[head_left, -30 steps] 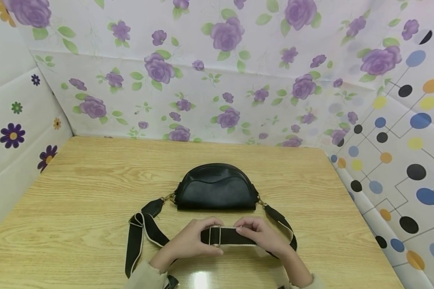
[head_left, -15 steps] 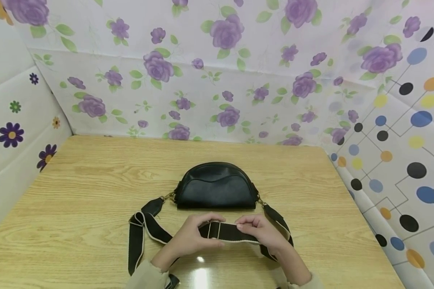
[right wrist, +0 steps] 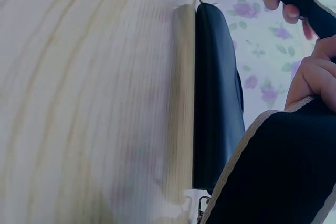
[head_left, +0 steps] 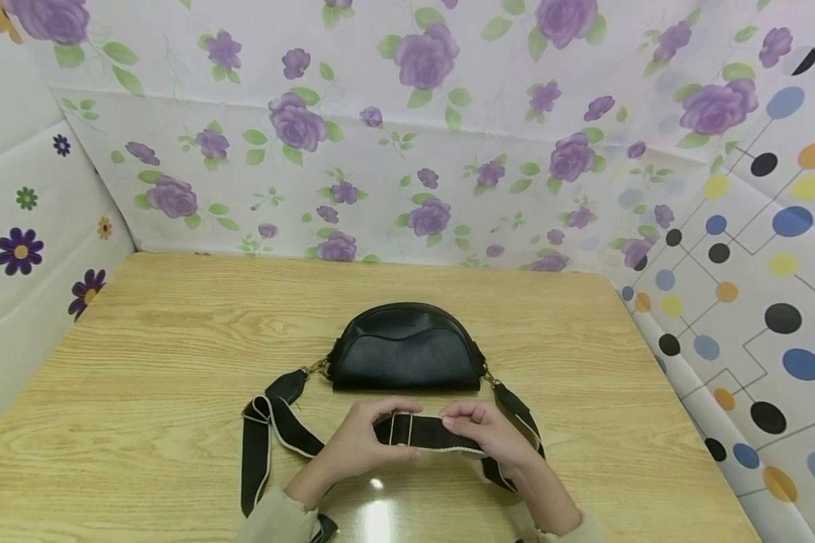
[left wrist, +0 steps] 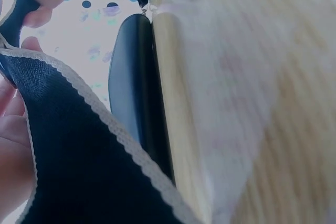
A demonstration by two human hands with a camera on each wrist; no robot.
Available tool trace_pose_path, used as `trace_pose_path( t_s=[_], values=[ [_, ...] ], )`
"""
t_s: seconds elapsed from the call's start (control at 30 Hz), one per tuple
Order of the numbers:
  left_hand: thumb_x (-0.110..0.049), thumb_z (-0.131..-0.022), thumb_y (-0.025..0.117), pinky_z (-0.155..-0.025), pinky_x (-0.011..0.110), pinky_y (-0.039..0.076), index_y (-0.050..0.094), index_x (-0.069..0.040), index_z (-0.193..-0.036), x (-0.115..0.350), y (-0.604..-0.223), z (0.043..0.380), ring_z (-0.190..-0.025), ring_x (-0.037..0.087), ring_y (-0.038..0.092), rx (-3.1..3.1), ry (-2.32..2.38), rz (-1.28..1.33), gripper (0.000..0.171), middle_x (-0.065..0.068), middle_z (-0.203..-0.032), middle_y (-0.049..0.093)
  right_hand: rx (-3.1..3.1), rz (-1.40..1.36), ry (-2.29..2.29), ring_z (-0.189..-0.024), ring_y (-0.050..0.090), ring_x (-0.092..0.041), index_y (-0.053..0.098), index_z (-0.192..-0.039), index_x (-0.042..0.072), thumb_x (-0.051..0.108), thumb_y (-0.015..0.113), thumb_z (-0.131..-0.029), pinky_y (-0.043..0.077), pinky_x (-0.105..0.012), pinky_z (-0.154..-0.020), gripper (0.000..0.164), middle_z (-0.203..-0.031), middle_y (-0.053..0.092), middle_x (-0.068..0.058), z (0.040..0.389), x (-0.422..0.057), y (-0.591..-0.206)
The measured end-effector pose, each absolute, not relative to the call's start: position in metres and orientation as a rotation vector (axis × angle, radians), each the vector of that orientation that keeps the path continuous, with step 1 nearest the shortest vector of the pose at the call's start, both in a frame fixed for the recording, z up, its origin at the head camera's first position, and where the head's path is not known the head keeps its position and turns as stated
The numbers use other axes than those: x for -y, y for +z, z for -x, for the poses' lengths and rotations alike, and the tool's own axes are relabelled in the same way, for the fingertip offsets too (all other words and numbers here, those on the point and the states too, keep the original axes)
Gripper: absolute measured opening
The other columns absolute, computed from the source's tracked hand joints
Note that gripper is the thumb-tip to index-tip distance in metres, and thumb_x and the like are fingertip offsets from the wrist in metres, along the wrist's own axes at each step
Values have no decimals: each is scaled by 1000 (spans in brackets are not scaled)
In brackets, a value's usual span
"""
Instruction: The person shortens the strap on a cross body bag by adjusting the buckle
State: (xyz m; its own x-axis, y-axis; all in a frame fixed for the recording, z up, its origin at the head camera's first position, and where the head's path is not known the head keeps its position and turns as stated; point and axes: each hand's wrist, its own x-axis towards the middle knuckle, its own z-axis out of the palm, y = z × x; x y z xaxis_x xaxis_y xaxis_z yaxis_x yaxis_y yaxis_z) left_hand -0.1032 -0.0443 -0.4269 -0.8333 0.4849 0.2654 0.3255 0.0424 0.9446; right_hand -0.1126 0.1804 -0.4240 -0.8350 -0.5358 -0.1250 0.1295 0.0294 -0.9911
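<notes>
A black half-moon handbag (head_left: 407, 354) stands on the table, with a metal clip at each end. Its black webbing strap (head_left: 438, 433), edged in white, is held up in front of it. My left hand (head_left: 358, 446) grips the strap by its metal slide buckle (head_left: 401, 429), fingers above and thumb below. Right of the buckle, my right hand (head_left: 494, 436) pinches the strap between thumb and fingers. In the left wrist view, the strap (left wrist: 89, 145) covers part of the bag (left wrist: 128, 72). Another strap stretch (right wrist: 278, 161) fills the lower right of the right wrist view.
A wooden table (head_left: 176, 324) carries everything. On the left, a folded length of strap (head_left: 254, 460) lies looped beside my forearm. Purple-flowered cloth (head_left: 428, 151) hangs behind the table, and dotted cloth (head_left: 781, 324) borders its right side.
The held strap and buckle have tilted slightly and risen a little in view. At the right, the hanging strap loop has shifted left. Both hands keep their hold, and the bag stays put.
</notes>
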Motion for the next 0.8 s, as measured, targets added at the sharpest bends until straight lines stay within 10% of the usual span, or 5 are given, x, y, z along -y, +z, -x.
trace_pose_path(
  t_s=[0.43,0.8],
  values=[
    [-9,-67,78,-67,28,49,60,-2,-105,41,-424,101,-78,13,59,-2135,1963,-919,43,7,-94,64,-1845,559,-1867,-71,56,-6,53,-94,-21,1,54,-87,45,-20,-62,24,-81,64,2,113,-176,-429],
    [-8,-69,77,-70,30,49,59,-2,-108,43,-424,101,-83,15,59,-2028,2022,-941,43,10,-99,62,-1496,543,-2001,-46,42,0,67,-90,10,0,46,-90,29,-13,-39,24,-66,60,4,111,-173,-431]
  ],
)
